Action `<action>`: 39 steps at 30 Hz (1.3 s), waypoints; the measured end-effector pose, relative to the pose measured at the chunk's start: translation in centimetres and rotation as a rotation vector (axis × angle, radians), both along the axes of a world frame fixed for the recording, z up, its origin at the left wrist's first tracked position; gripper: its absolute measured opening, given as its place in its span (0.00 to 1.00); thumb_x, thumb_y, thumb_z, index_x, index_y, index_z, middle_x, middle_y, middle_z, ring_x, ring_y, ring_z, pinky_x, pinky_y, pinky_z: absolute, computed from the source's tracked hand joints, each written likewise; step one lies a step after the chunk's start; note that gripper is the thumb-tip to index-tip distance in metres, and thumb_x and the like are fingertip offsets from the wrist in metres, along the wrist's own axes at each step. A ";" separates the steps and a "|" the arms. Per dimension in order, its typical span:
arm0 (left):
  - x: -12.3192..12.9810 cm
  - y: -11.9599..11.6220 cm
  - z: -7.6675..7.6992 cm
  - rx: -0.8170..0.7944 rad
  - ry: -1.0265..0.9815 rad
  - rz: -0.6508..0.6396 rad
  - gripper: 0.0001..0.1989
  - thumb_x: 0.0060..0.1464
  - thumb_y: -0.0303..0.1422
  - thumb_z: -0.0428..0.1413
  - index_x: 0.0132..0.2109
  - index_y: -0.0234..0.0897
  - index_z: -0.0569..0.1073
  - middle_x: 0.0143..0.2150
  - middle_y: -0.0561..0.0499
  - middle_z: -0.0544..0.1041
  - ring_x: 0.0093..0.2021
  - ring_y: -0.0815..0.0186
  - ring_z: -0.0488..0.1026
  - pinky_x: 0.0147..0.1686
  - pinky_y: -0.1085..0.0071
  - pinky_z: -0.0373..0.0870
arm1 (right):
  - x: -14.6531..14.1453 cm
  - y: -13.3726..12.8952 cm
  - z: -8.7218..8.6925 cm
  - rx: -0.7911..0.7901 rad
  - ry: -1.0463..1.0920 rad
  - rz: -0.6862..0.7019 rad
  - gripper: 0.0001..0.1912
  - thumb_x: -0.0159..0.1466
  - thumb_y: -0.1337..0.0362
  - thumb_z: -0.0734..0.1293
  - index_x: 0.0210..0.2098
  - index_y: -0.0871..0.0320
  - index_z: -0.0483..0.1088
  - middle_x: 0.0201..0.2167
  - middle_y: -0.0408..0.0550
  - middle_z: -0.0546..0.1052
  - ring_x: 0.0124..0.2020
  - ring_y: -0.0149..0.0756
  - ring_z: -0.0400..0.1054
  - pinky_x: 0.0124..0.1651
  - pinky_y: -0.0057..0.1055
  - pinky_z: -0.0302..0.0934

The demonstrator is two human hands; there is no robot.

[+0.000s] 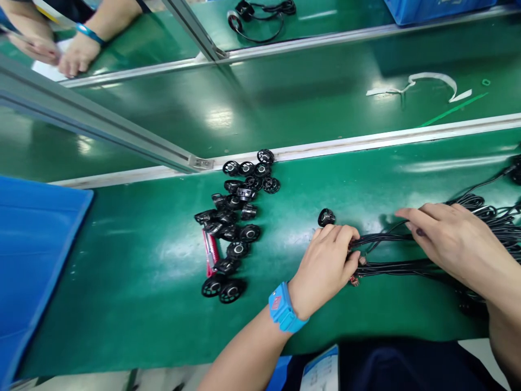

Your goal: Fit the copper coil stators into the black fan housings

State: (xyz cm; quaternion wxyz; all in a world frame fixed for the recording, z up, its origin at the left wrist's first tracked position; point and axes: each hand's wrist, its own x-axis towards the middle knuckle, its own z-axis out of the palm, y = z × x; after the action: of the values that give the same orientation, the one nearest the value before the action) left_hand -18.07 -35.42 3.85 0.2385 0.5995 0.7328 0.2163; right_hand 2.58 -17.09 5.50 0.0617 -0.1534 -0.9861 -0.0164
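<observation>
My left hand (pixel 328 266), with a blue band at its wrist, is closed round the ends of several thin black cables (pixel 391 267). Small copper-coloured tips (pixel 354 281) poke out below its fingers. Over the cables to the right is my right hand (pixel 451 233), its thumb and fingers pinched at a black cable (pixel 401 224). Beyond it lies a tangle of coiled black cables (pixel 494 217), partly hidden by my forearm. A single round black part (pixel 326 217) sits just past my left knuckles.
Several round black parts (pixel 238 250) lie in a cluster, with a red-handled cutter (pixel 210 252) beside them. At left stands a blue bin (pixel 36 260). Metal rails (pixel 122 117) cross behind. Another person's hands (pixel 79 54) rest at top left, and a white strip (pixel 435 79) lies beyond the rail.
</observation>
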 end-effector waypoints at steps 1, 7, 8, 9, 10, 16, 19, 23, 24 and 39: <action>0.0 -0.1 -0.1 0.015 -0.022 0.014 0.12 0.61 0.24 0.59 0.51 0.38 0.70 0.45 0.48 0.78 0.45 0.56 0.74 0.47 0.56 0.71 | 0.1 0.1 0.3 0.036 0.048 -0.021 0.13 0.76 0.64 0.61 0.56 0.55 0.72 0.32 0.45 0.73 0.32 0.39 0.66 0.40 0.37 0.53; -0.3 -0.3 -0.8 0.069 -0.071 -0.076 0.09 0.63 0.24 0.57 0.49 0.39 0.73 0.45 0.48 0.78 0.46 0.57 0.75 0.49 0.58 0.71 | -0.9 0.0 0.3 0.010 0.143 -0.045 0.10 0.75 0.64 0.63 0.51 0.59 0.73 0.34 0.47 0.77 0.34 0.39 0.67 0.40 0.37 0.54; -0.5 -0.4 -0.8 0.069 -0.080 -0.107 0.06 0.65 0.28 0.59 0.49 0.39 0.74 0.45 0.48 0.79 0.47 0.56 0.75 0.50 0.58 0.72 | -1.3 -0.4 0.1 -0.005 0.119 -0.023 0.10 0.75 0.65 0.63 0.51 0.59 0.73 0.34 0.48 0.77 0.35 0.40 0.67 0.40 0.38 0.54; -0.6 -0.4 -0.7 0.072 -0.096 -0.130 0.06 0.65 0.33 0.62 0.48 0.39 0.75 0.44 0.48 0.79 0.48 0.55 0.75 0.50 0.57 0.72 | -1.8 -0.9 -0.2 -0.011 0.093 -0.006 0.10 0.75 0.66 0.63 0.51 0.59 0.74 0.33 0.48 0.77 0.35 0.41 0.66 0.41 0.38 0.53; -0.8 -0.4 -0.7 0.076 -0.122 -0.143 0.09 0.64 0.38 0.64 0.47 0.39 0.76 0.44 0.48 0.80 0.48 0.54 0.75 0.50 0.57 0.72 | -2.3 -1.4 -0.5 -0.017 0.071 0.006 0.09 0.74 0.66 0.63 0.50 0.59 0.74 0.33 0.49 0.77 0.36 0.42 0.66 0.40 0.39 0.52; -2.2 -0.9 0.0 0.102 -0.301 -0.033 0.06 0.69 0.37 0.59 0.46 0.40 0.75 0.44 0.50 0.82 0.47 0.59 0.78 0.51 0.60 0.73 | -5.0 -4.7 -1.9 -0.101 0.004 0.054 0.06 0.70 0.71 0.66 0.41 0.57 0.75 0.30 0.47 0.73 0.36 0.41 0.64 0.42 0.39 0.51; -3.0 -1.2 0.0 0.103 -0.252 0.151 0.02 0.69 0.32 0.57 0.45 0.40 0.73 0.42 0.50 0.80 0.43 0.61 0.78 0.46 0.63 0.75 | -5.0 -5.2 -2.5 -0.180 0.035 0.088 0.07 0.71 0.72 0.66 0.43 0.56 0.76 0.32 0.46 0.74 0.36 0.40 0.65 0.43 0.38 0.52; -3.3 -1.5 -0.5 0.129 -0.375 0.150 0.16 0.61 0.23 0.57 0.54 0.40 0.69 0.55 0.44 0.78 0.53 0.58 0.78 0.53 0.57 0.77 | -4.2 -5.1 -2.5 -0.278 0.141 0.122 0.07 0.74 0.69 0.65 0.46 0.56 0.75 0.37 0.46 0.78 0.37 0.38 0.67 0.43 0.37 0.55; -3.2 -1.6 -0.5 0.134 -0.466 0.133 0.20 0.59 0.21 0.56 0.57 0.41 0.67 0.60 0.42 0.76 0.58 0.57 0.77 0.57 0.55 0.76 | -4.1 -5.0 -2.3 -0.303 0.183 0.119 0.06 0.74 0.68 0.65 0.47 0.56 0.74 0.38 0.46 0.79 0.37 0.37 0.67 0.43 0.36 0.55; -1.1 -1.1 -0.2 0.112 -1.509 0.374 0.14 0.56 0.37 0.71 0.41 0.37 0.75 0.48 0.44 0.81 0.37 0.70 0.79 0.36 0.74 0.78 | -3.8 -5.4 0.3 -0.501 0.415 0.039 0.08 0.72 0.64 0.69 0.51 0.52 0.74 0.39 0.41 0.81 0.33 0.31 0.72 0.41 0.36 0.63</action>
State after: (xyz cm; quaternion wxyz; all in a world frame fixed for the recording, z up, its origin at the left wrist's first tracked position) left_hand -19.17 -36.52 3.67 0.6015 0.1678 0.4492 0.6390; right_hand -1.27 -22.53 5.83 0.2219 -0.1451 -0.9286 0.2595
